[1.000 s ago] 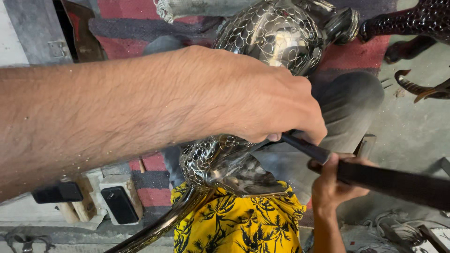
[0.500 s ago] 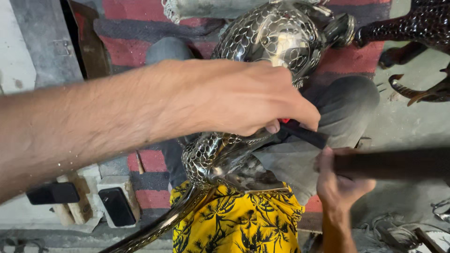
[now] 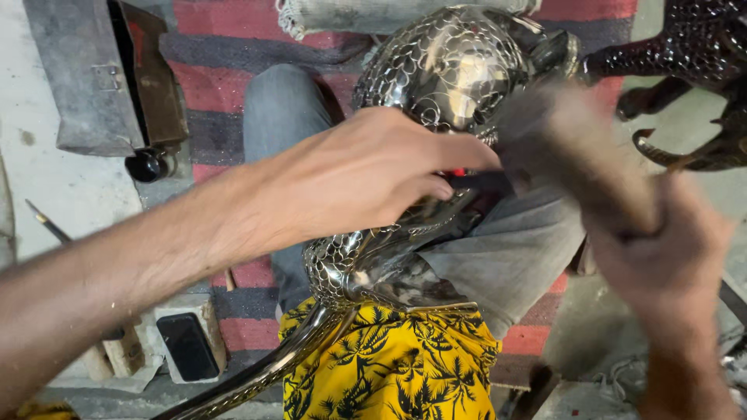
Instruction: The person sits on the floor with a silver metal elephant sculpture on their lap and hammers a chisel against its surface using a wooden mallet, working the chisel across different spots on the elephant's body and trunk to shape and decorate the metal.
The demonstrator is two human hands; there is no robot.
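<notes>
Head view: polished silver metal figure with embossed scale texture (image 3: 443, 74), rounded body uppermost, tapering neck and smooth leg running down-left; long axis diagonal, lying across the person's grey-trousered lap (image 3: 506, 257) above a yellow palm-print cloth (image 3: 389, 365). Left hand (image 3: 366, 175), fingers curled, pinches a small dark tool with a red collar (image 3: 475, 183) against the figure. Right hand (image 3: 661, 257), blurred, closed around a wooden handle (image 3: 576, 152). A dark scaled figure (image 3: 700, 47) crowds the right edge; a striped rug (image 3: 226, 39) lies beneath.
</notes>
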